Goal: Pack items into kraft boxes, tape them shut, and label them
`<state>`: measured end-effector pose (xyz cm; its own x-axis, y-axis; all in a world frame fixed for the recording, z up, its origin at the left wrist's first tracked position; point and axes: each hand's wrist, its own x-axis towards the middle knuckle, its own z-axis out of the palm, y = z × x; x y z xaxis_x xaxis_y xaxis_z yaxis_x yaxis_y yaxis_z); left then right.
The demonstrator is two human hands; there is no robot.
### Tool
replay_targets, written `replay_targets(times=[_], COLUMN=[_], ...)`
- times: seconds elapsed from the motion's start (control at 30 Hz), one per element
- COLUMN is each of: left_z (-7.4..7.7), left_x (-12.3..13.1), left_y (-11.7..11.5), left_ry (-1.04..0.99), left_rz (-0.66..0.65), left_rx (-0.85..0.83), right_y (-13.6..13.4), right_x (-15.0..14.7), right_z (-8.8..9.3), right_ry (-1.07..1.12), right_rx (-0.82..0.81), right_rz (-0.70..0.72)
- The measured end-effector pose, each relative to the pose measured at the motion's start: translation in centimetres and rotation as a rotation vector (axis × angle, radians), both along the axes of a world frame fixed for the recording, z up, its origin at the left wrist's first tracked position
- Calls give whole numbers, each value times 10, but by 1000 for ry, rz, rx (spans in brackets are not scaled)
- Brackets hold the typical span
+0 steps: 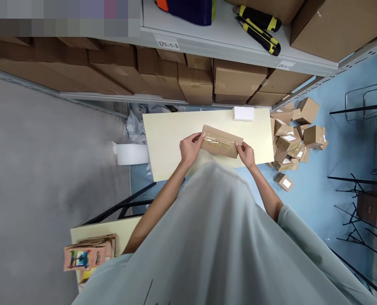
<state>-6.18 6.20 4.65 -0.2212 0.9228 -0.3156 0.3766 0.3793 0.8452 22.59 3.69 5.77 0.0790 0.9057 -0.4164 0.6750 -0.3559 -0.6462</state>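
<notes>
A brown cardboard box [223,142] with shiny clear tape along its face is held between my two hands, tilted slightly down to the right. My left hand [190,148] grips its left end, thumb near the upper corner. At the right end, my right hand [246,154] pinches the lower corner. Beneath the box lies a pale yellow tabletop [166,140]. A small white stack, perhaps labels [243,113], rests at the table's far edge, beyond my right hand.
Shelves of cardboard boxes [195,82] rise behind the table, with box cutters [260,31] on the upper shelf [188,36]. Taped parcels [288,140] are piled on the floor at right. A white roll [131,154] stands left; printed packets [90,254] lie on another table.
</notes>
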Motion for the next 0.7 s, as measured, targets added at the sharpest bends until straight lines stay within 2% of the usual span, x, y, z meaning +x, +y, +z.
replay_targets(times=[0.1, 0.23, 0.33, 0.43, 0.7], left_z=[0, -19, -32, -39, -51], left_x=[-15, -21, -13, -5, 2], left_y=[17, 27, 24, 16, -4], left_ry=[44, -20, -176, -285, -284], left_rz=[32, 31, -19, -23, 54], left_rx=[-27, -97, -147, -154, -163], right_y=[15, 32, 40, 42, 41], right_x=[-19, -28, -22, -14, -7], right_z=[9, 3, -6, -13, -35], right_ry=[-43, -96, -100, -83, -59], right_rx=[-15, -31, -43, -47, 14], right_rz=[0, -5, -12, -21, 23])
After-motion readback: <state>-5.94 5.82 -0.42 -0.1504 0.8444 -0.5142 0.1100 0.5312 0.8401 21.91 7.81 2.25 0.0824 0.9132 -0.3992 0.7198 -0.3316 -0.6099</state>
